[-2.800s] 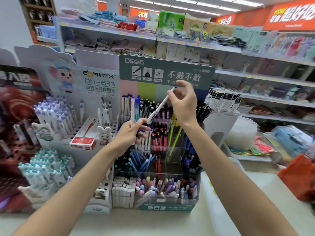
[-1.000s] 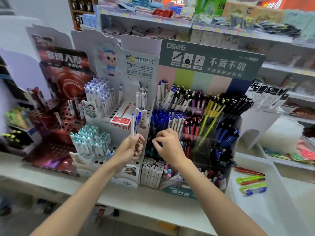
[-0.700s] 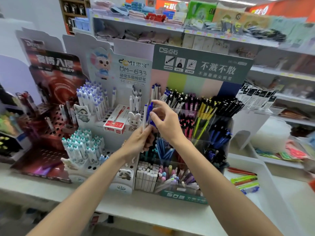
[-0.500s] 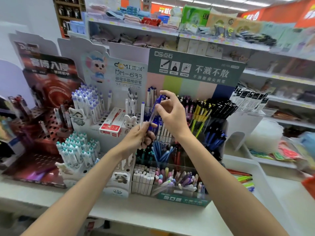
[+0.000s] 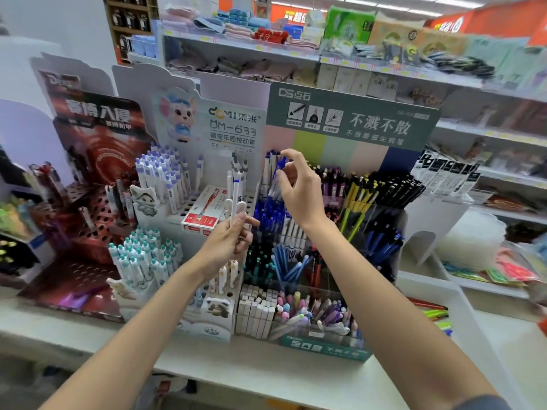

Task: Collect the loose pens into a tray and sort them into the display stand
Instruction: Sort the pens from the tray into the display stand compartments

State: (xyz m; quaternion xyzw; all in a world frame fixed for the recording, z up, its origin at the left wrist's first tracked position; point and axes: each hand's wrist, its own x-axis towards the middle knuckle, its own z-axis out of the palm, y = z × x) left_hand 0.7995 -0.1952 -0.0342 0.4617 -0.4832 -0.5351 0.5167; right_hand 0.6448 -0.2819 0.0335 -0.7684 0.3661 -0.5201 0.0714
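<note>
My right hand (image 5: pixel 299 193) pinched a blue pen (image 5: pixel 278 170) between thumb and forefinger, over the back-left compartment of the display stand (image 5: pixel 325 347), where matching pens (image 5: pixel 268 211) stood. My left hand (image 5: pixel 228 247) gripped a white pen (image 5: pixel 235 199) upright. I judged it best to lower the slim, glossy barrel tip-down, in line with its neighbours, clear of the transparent divider. More loose pens (image 5: pixel 433 313) lay in the white tray (image 5: pixel 470 327).

Bright, even light fell from ceiling strip lights (image 5: pixel 393 7), leaving only faint shadows under the shelves (image 5: pixel 236 50). Motion blur smeared the left and right edges, the wide lens bowed the shelf lines, and the central display stand (image 5: pixel 349 119) was fairly sharp.
</note>
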